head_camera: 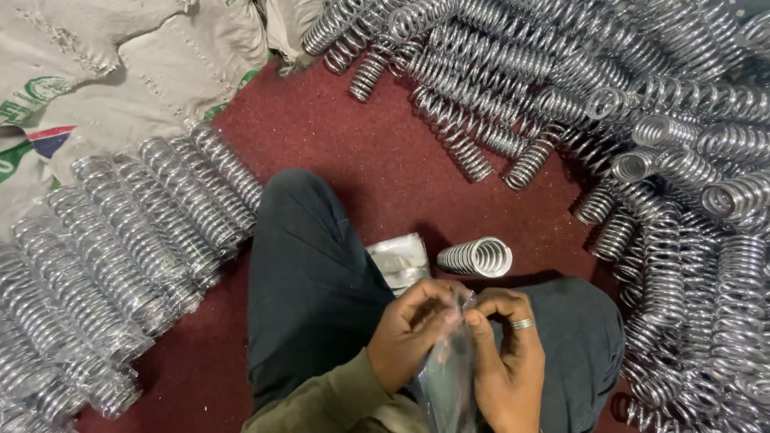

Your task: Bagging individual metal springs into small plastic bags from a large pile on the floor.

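A clear plastic bag (449, 373) is held upright between both hands, low in the view and just above the lap. Its top edge is pinched by the left hand (413, 333) and the right hand (507, 357), whose fingertips are brought together on the film; a silver ring (522, 324) is worn on the right hand. What the bag contains cannot be made out, since the plastic is blurred and partly hidden by the fingers.

Just beyond the bag, a single short metal spring (476, 257) is seen lying on its side on the dark red floor (361, 152), and just to the left of that spring a small stack of folded clear bags (399, 261) is rested against a knee in dark trousers (309, 281). An olive sleeve (337, 401) is seen at the left wrist.

Far to the left of the bag, rows of springs wrapped in plastic (120, 256) are laid side by side. To the right of the bag and beyond it, a large loose heap of bare springs (666, 160) is spread. Beyond the wrapped rows, pale woven sacks (120, 64) are piled
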